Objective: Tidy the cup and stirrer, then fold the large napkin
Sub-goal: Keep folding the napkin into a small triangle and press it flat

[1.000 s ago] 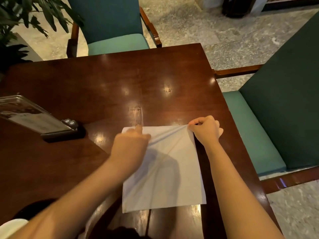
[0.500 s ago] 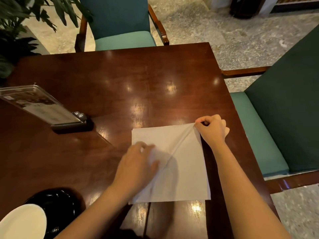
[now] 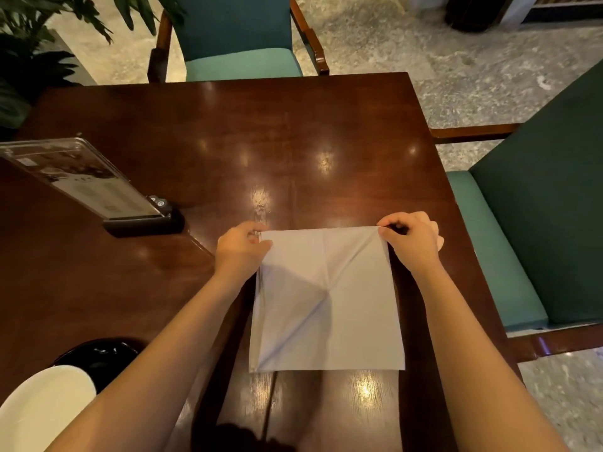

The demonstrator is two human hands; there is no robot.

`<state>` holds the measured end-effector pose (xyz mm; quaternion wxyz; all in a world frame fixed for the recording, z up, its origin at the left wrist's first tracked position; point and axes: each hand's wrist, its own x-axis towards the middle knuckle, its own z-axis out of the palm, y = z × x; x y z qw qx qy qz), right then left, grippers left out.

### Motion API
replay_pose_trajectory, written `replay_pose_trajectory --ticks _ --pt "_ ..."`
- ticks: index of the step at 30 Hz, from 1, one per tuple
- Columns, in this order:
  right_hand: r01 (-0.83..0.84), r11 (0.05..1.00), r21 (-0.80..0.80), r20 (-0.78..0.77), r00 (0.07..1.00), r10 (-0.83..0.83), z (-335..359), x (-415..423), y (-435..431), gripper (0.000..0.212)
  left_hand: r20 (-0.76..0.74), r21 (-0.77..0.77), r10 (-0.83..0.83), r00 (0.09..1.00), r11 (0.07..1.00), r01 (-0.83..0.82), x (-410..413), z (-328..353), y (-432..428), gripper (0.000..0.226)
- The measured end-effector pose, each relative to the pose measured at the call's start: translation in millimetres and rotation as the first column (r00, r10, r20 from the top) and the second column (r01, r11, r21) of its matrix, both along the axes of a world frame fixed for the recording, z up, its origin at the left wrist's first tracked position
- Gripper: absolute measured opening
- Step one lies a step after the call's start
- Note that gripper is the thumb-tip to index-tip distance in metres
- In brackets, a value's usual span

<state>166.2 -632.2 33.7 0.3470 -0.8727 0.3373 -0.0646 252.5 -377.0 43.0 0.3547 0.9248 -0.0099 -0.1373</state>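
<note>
Head view: left hand [image 3: 241, 247] and right hand [image 3: 411, 238] each pinch a far corner of the napkin [image 3: 329, 308] lying on the table [image 3: 293, 141].

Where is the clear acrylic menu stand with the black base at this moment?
In the head view, the clear acrylic menu stand sits on the dark wooden table at its left side, left of the left hand and the white napkin.
</note>
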Motion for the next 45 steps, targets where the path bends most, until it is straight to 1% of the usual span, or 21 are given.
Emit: replay_pose_trajectory --ticks 3,6,9,11,13,15,17,19,25,28,29,30,31,32,33,34,35,37,40,42,45 --pt "-0.002 1.000 -0.004 -0.001 1.000 0.002 0 0 0 0.008 0.001 -0.087 0.037 0.999 0.996 -0.037 7 3 1 0.014" --pt "-0.004 1.000 -0.008 -0.006 1.000 0.004 -1 -1 -1 0.007 0.043 -0.113 0.028 0.999 0.993 -0.023 11 7 1 0.010" --pt "-0.012 1.000 -0.009 -0.012 1.000 0.012 -1 -1 -1 0.007 0.081 -0.100 -0.003 0.997 0.995 0.011 9 6 0 0.013" --pt "-0.009 1.000 -0.013 -0.016 1.000 0.009 -1 0 0 0.007 0.151 -0.057 -0.027 0.988 0.998 0.035 -3 3 4 0.023" --pt "-0.004 1.000 -0.015 -0.017 1.000 0.003 -1 1 1 0.007 0.271 0.031 -0.114 0.956 0.993 0.110 -30 -2 12 0.033" --pt "-0.002 1.000 -0.017 -0.014 1.000 0.002 -1 1 1 0.007 0.355 0.052 -0.223 0.908 0.974 0.219 -71 -5 21 0.033" --pt "-0.003 1.000 -0.026 -0.013 1.000 0.003 -2 0 1 0.007 0.388 0.071 -0.320 0.865 0.945 0.318 -113 -14 32 0.035" --pt "0.002 1.000 -0.029 -0.010 1.000 -0.003 -2 0 1 0.007 0.362 0.103 -0.372 0.855 0.927 0.360 -144 -25 42 0.038" --pt "0.043 0.995 -0.088 -0.020 0.999 -0.045 -4 3 6 0.013 0.454 0.064 -0.254 0.854 0.965 0.254 -162 -35 48 0.026" --pt "0.112 0.984 -0.135 0.085 0.991 -0.101 6 0 17 0.019 0.454 0.133 -0.277 0.847 0.961 0.243 -161 -33 46 0.024" --pt "0.066 0.974 -0.218 0.162 0.986 -0.030 9 -3 26 0.023 0.452 0.152 -0.286 0.845 0.958 0.243 -162 -32 45 0.024" --pt "-0.070 0.954 -0.292 0.213 0.968 0.137 11 -6 39 0.028 0.454 0.164 -0.288 0.844 0.957 0.238 -161 -31 45 0.023" --pt "-0.277 0.903 -0.330 0.216 0.909 0.357 11 -10 57 0.035 0.460 0.170 -0.286 0.841 0.958 0.233 -160 -28 44 0.021" --pt "-0.498 0.798 -0.339 0.154 0.807 0.570 7 -16 76 0.043 0.467 0.173 -0.288 0.836 0.957 0.234 -158 -24 42 0.020" --pt "-0.663 0.663 -0.348 0.044 0.695 0.718 0 -24 94 0.049 0.471 0.173 -0.292 0.832 0.956 0.238 -155 -20 39 0.021" --pt "-0.764 0.539 -0.355 -0.069 0.597 0.800 -8 -31 108 0.052 0.470 0.174 -0.295 0.832 0.955 0.240 -152 -18 33 0.026" --pt "-0.811 0.454 -0.368 -0.148 0.533 0.833 -17 -38 115 0.053 0.454 0.189 -0.302 0.838 0.952 0.241 -148 -17 26 0.035" --pt "-0.826 0.392 -0.404 -0.223 0.505 0.834 -27 -44 117 0.052 0.372 0.277 -0.333 0.867 0.931 0.238 -141 -21 12 0.053" --pt "-0.823 0.388 -0.415 -0.250 0.514 0.820 -27 -44 115 0.052 0.247 0.428 -0.398 0.883 0.863 0.269 -140 -32 7 0.059" --pt "-0.823 0.399 -0.405 -0.273 0.525 0.806 -26 -43 111 0.052 0.220 0.462 -0.420 0.881 0.840 0.285 -143 -38 12 0.064" --pt "-0.759 0.499 -0.418 -0.281 0.630 0.724 -23 -38 84 0.057 0.218 0.493 -0.442 0.870 0.819 0.292 -146 -38 17 0.068"
